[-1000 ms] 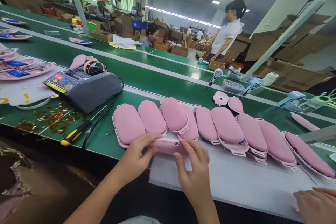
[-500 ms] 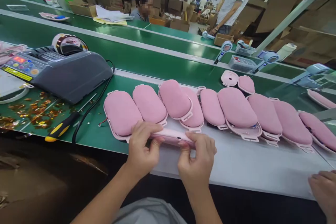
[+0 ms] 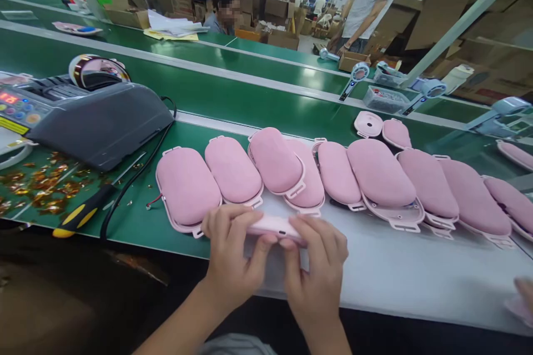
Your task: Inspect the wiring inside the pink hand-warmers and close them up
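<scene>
Between my two hands is a pink oval padded case [image 3: 272, 226], held edge-on with a small dark slot in its rim facing me. My left hand [image 3: 235, 249] grips its left end, thumb below and fingers over the top. On the right end my right hand [image 3: 318, 260] pinches it the same way, the two thumbs close together under the rim. Just beyond my hands runs a row of similar pink cases, among them a leftmost case [image 3: 189, 186] with a short red wire and a tilted case [image 3: 275, 161] resting on its neighbour.
A grey tape dispenser [image 3: 104, 122] stands at left, with amber tape scraps [image 3: 50, 183], a yellow-black screwdriver [image 3: 85, 211] and a black cable [image 3: 137, 177] nearby. White sheeting [image 3: 395, 272] covers the front bench. Blue handheld fans [image 3: 353, 80] lie beyond. Another person's blurred hand [image 3: 527, 294] is at far right.
My thumbs have come closer together under the case, and its rim has tipped slightly. The other person's hand at right has shifted toward the frame's edge. The view has moved slightly.
</scene>
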The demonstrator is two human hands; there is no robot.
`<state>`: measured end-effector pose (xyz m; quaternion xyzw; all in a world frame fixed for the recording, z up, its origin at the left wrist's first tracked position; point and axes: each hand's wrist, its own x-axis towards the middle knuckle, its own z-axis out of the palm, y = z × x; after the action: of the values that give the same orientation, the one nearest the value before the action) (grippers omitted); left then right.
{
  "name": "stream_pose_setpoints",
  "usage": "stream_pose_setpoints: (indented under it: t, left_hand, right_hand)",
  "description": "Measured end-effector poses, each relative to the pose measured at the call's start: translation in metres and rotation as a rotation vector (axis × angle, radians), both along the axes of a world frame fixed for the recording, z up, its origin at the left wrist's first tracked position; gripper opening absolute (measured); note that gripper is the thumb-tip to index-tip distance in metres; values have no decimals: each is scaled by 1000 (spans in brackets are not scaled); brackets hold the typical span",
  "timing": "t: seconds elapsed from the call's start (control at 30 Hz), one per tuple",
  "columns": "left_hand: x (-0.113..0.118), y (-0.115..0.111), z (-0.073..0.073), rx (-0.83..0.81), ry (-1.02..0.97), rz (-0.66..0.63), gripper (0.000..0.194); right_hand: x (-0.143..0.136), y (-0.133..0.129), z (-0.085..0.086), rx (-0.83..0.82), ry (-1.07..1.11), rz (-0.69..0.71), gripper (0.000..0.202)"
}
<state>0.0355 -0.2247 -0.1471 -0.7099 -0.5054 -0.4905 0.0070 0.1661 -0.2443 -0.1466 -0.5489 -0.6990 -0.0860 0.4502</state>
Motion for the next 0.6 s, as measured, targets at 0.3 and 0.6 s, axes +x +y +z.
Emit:
stream_pose_setpoints:
  t: [0.3,0.6]
  left_hand:
    - [-1,4,-1,20,-84,21,9]
    - [-28,42,125,289,-75,76,25]
  right_hand:
    - [-6,1,1,5,31,-42,16]
    - [14,90,95,-136,228,61,20]
